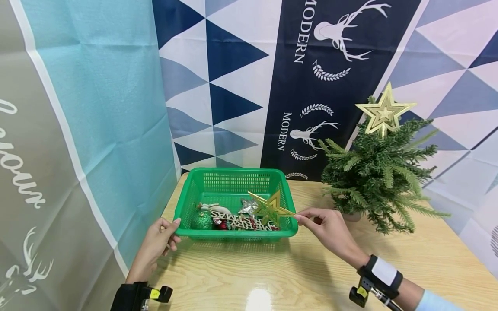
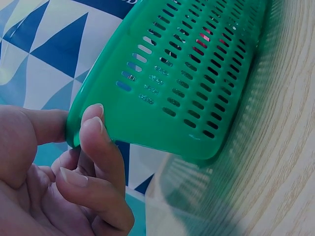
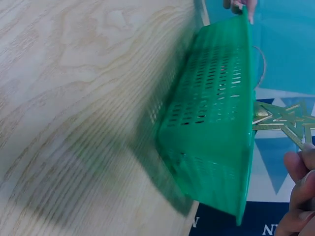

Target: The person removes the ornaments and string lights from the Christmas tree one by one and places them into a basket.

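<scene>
Thumb and fingers of my left hand (image 1: 157, 242) pinch the front left corner of a green plastic basket (image 1: 233, 233); the left wrist view shows this grip on the rim up close. My right hand (image 1: 330, 229) holds a gold star ornament (image 1: 273, 204) by one of its points, over the basket's right side. In the right wrist view the star (image 3: 290, 120) shows beyond the rim. Inside the basket lie a green glitter ball (image 1: 203, 221), a silver star (image 1: 247, 206) and a letter-cut Christmas sign (image 1: 241, 222), which partly covers other small ornaments.
A small artificial Christmas tree (image 1: 381, 181) stands on the right of the wooden table (image 1: 233, 276), with a gold star topper (image 1: 385, 112) at its top. Patterned cloth (image 1: 233, 65) hangs behind the table and along its left side.
</scene>
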Motion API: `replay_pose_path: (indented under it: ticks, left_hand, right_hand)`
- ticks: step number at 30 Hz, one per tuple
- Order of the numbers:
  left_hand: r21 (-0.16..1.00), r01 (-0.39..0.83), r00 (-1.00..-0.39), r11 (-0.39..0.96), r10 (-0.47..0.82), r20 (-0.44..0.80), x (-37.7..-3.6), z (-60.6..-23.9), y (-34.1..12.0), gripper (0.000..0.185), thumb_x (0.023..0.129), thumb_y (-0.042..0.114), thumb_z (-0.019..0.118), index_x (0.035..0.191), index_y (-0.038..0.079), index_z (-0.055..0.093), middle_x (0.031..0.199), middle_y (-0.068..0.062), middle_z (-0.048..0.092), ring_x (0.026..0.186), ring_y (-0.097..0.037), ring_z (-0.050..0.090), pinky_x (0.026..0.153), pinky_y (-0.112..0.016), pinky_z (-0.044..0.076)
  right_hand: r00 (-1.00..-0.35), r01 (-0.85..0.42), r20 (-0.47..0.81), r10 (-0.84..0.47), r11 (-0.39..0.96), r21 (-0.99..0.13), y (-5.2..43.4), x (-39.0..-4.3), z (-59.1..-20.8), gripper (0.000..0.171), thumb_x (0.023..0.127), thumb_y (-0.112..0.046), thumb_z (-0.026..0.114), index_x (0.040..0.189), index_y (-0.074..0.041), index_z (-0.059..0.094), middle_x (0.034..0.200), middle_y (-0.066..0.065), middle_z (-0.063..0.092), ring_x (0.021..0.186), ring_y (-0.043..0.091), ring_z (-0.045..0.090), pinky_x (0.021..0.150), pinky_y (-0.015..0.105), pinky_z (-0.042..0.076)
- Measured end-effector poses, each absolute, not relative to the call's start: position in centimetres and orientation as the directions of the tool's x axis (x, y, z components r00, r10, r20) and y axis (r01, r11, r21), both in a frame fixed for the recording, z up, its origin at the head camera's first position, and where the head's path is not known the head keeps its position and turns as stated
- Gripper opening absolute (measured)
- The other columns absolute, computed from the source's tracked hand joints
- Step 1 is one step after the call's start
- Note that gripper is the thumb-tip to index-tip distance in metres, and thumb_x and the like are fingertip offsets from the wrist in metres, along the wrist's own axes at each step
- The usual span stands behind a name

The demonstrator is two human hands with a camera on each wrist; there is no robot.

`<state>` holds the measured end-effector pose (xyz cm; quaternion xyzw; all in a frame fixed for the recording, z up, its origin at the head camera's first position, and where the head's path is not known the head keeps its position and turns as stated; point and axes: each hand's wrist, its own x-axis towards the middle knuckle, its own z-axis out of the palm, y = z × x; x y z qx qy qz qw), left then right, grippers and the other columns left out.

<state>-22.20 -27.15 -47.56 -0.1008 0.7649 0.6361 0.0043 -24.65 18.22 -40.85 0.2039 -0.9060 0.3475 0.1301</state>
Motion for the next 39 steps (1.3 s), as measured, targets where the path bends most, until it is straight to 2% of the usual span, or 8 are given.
replay_pose_path:
  ticks: [6,10,17,25,29,31,34,39]
  left_hand:
    - [0.971,-0.153,-0.98,0.183,-0.154,-0.125,-22.2,-47.5,-27.1,0.046,0.104,0.05,0.058,0.099,0.006,0.044,0.076,-0.008,0.068,0.056,-0.019,0.06,0.048,-0.029,0.038]
    - [0.971,-0.15,-0.981,0.188,-0.149,-0.123,-22.2,-47.4,-27.1,0.047,0.104,0.05,0.058,0.099,0.006,0.044,0.077,-0.009,0.069,0.056,-0.02,0.061,0.048,-0.029,0.038]
    - [0.972,-0.152,-0.981,0.181,-0.144,-0.127,-22.3,-47.3,-27.1,0.045,0.105,0.048,0.057,0.099,0.005,0.043,0.077,-0.01,0.069,0.055,-0.019,0.06,0.048,-0.028,0.038]
    - [0.972,-0.153,-0.982,0.18,-0.138,-0.129,-22.3,-47.3,-27.2,0.046,0.105,0.049,0.057,0.1,0.005,0.044,0.078,-0.009,0.068,0.055,-0.019,0.061,0.047,-0.029,0.038]
    - [0.97,-0.16,-0.981,0.183,-0.136,-0.137,-22.3,-47.3,-27.0,0.047,0.104,0.051,0.058,0.101,0.005,0.044,0.078,-0.009,0.069,0.056,-0.02,0.061,0.048,-0.029,0.038]
    - [0.969,-0.162,-0.981,0.188,-0.137,-0.138,-22.3,-47.2,-27.0,0.048,0.104,0.051,0.058,0.1,0.005,0.044,0.079,-0.01,0.069,0.057,-0.02,0.061,0.049,-0.029,0.038]
    - [0.967,-0.164,-0.98,0.196,-0.142,-0.138,-22.4,-47.2,-27.0,0.048,0.104,0.051,0.058,0.099,0.006,0.043,0.079,-0.011,0.069,0.057,-0.02,0.061,0.049,-0.029,0.038]
    - [0.966,-0.176,-0.979,0.187,-0.139,-0.152,-22.4,-47.2,-27.2,0.046,0.104,0.049,0.058,0.099,0.006,0.043,0.076,-0.008,0.069,0.056,-0.019,0.061,0.048,-0.028,0.038]
  right_hand:
    - [-0.871,-0.479,0.397,-0.289,0.679,-0.556,18.0,-24.5,-41.3,0.018,0.1,-0.038,0.07,0.102,-0.024,0.081,0.086,-0.015,0.074,0.05,0.006,0.043,0.05,0.025,0.034]
    - [-0.865,-0.486,0.409,-0.29,0.683,-0.545,17.8,-24.5,-41.8,0.009,0.099,-0.033,0.072,0.097,-0.029,0.08,0.085,-0.016,0.072,0.05,0.004,0.039,0.049,0.023,0.032]
    - [-0.864,-0.485,0.416,-0.283,0.69,-0.538,17.2,-24.5,-42.4,0.006,0.095,-0.03,0.077,0.091,-0.028,0.08,0.084,-0.016,0.071,0.053,0.009,0.042,0.052,0.023,0.031]
    - [-0.912,-0.393,0.34,-0.229,0.719,-0.573,17.4,-24.1,-42.7,0.021,0.088,-0.037,0.083,0.075,-0.026,0.07,0.068,-0.015,0.061,0.056,0.01,0.048,0.053,0.024,0.037]
    - [-0.916,-0.387,0.333,-0.224,0.712,-0.586,18.4,-23.5,-41.9,0.032,0.091,-0.042,0.078,0.07,-0.024,0.063,0.06,-0.011,0.054,0.052,0.007,0.045,0.054,0.025,0.041]
    - [-0.913,-0.396,0.34,-0.227,0.7,-0.594,19.2,-23.0,-40.6,0.033,0.096,-0.04,0.074,0.071,-0.023,0.062,0.061,-0.01,0.055,0.05,0.006,0.044,0.054,0.024,0.044]
    - [-0.884,-0.445,0.41,-0.226,0.676,-0.587,20.8,-22.2,-36.9,0.027,0.102,-0.03,0.068,0.077,-0.021,0.067,0.068,-0.007,0.063,0.05,0.009,0.051,0.052,0.025,0.047]
    - [-0.794,-0.491,0.598,-0.112,0.699,-0.52,25.0,-22.0,-26.5,0.021,0.104,-0.022,0.067,0.084,-0.014,0.072,0.075,-0.005,0.07,0.05,0.012,0.055,0.043,0.022,0.042]
